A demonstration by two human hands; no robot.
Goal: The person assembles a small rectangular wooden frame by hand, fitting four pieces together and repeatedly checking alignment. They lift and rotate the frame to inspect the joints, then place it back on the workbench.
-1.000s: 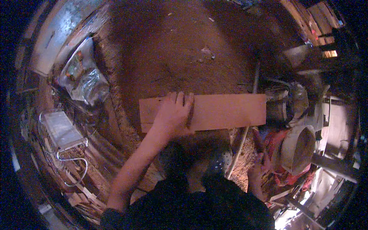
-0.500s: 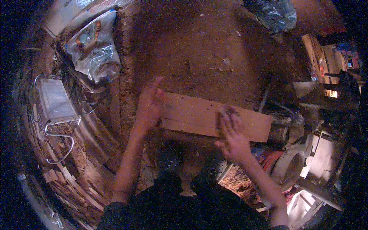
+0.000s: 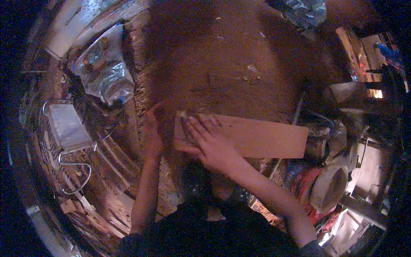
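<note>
From the head view, the board (image 3: 269, 137) lies under the right hand's (image 3: 214, 147) slightly spread fingers, its long axis running crosswise, mostly off to their right; whether they grip anything beneath, I can't tell. The left hand (image 3: 153, 135), farther, blurs just beyond the near end, its fingers unreadable, the board to their right.

My board (image 3: 274, 139) shows plain light tan, my top (image 3: 214, 237) is solid black, floor (image 3: 205, 68) dark brown, plastic sheet (image 3: 113, 85) silvery with glossy white streaks, wire-framed panel (image 3: 72, 127) pale grey.
</note>
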